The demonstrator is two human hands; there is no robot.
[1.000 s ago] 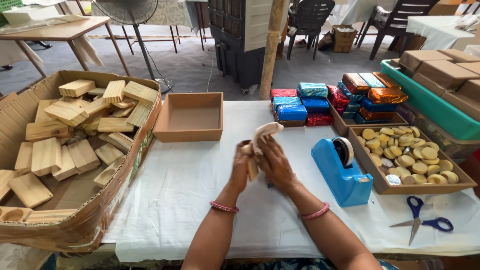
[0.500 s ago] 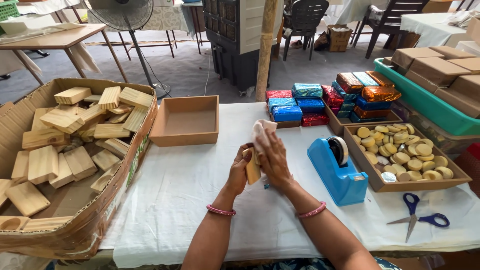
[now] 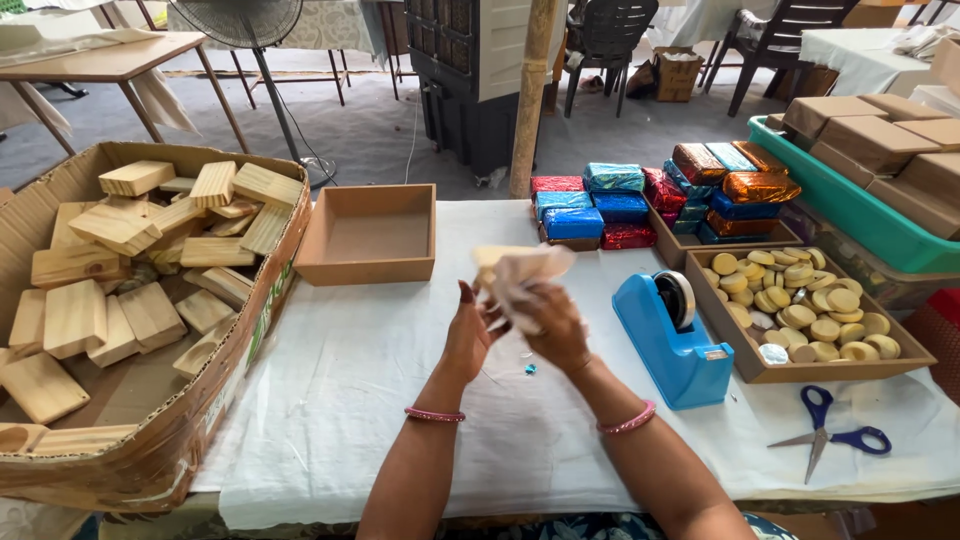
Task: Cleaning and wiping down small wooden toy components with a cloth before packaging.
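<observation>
Holding a pale crumpled wrapper (image 3: 520, 280) between both hands above the middle of the desk (image 3: 350, 400), I am logging the following.

Left hand (image 3: 468, 335): fingers curling up against the wrapper's lower left edge, closing on it; pink bangle (image 3: 434, 414) sitting on the wrist.

Right hand (image 3: 552, 325): fingers closing around the wrapper from the right, blurred; whether anything is lying inside the wrapper I cannot tell. A second pink bangle (image 3: 628, 421) is sitting on this wrist.

Just beside the right hand: blue tape dispenser (image 3: 672, 340) standing on the white cloth. Beyond it, to the right: shallow brown tray (image 3: 745, 365) holding round tan discs (image 3: 810, 305). Near the desk's front right: blue-handled scissors (image 3: 830, 435) lying open.

Behind the hands: empty brown box (image 3: 368, 235); foil-wrapped blocks (image 3: 600, 205) in red, blue and orange stacking up at the rear.

Far left: large cardboard box (image 3: 200, 420) holding wooden blocks (image 3: 110, 270).

Far right: green crate (image 3: 850, 210) carrying brown cartons (image 3: 880, 135).
</observation>
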